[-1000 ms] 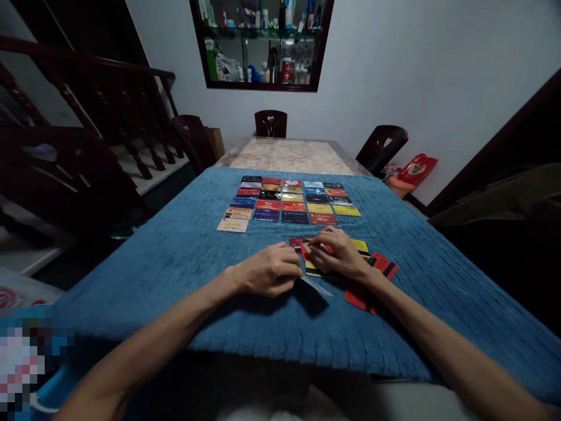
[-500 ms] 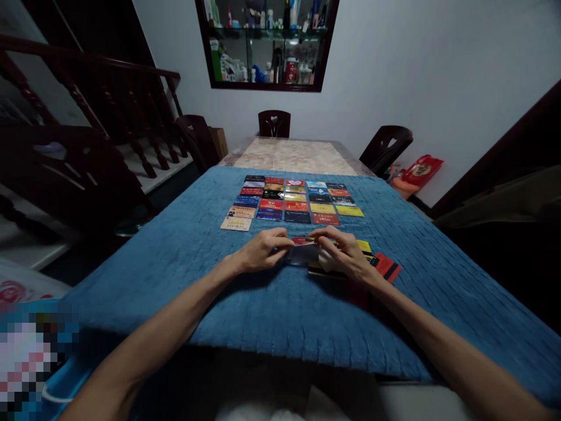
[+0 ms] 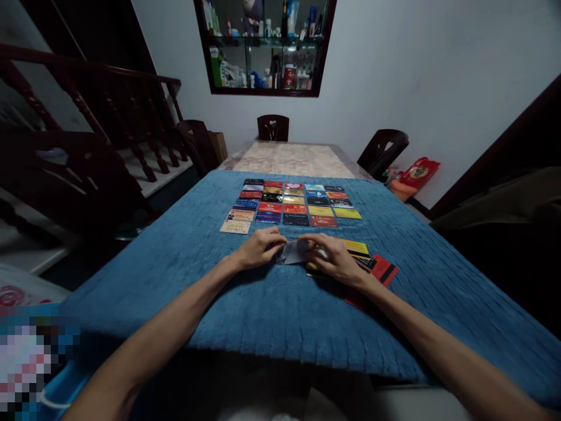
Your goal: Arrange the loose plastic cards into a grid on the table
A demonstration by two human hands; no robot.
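Observation:
Between my hands is a small clear plastic sleeve point(image 3: 293, 252). My left hand point(image 3: 259, 248) is closed, thumb and fingers pinching the sleeve's left end. My right hand point(image 3: 332, 260) bends over its right end, fingertips at the upper edge, with something whitish partly hidden under the fingers. Beneath and beside the right hand lie loose cards: a yellow card point(image 3: 356, 248) with a black stripe, a red card point(image 3: 384, 269), and others partly covered by the hand and wrist. Beyond the hands, several cards point(image 3: 295, 218) lie face up in overlapping columns.
A blue cloth point(image 3: 184, 280) covers the near part of the table, and a patterned tabletop point(image 3: 293, 158) shows behind it. Dark wooden chairs point(image 3: 273, 127) stand around. A red bag point(image 3: 419, 172) is at the right, with a stair railing point(image 3: 109, 70) at the left.
A red card edge seen between my hands half a second ago is no longer visible there. The clear sleeve now lies more exposed, and my hands have shifted slightly left.

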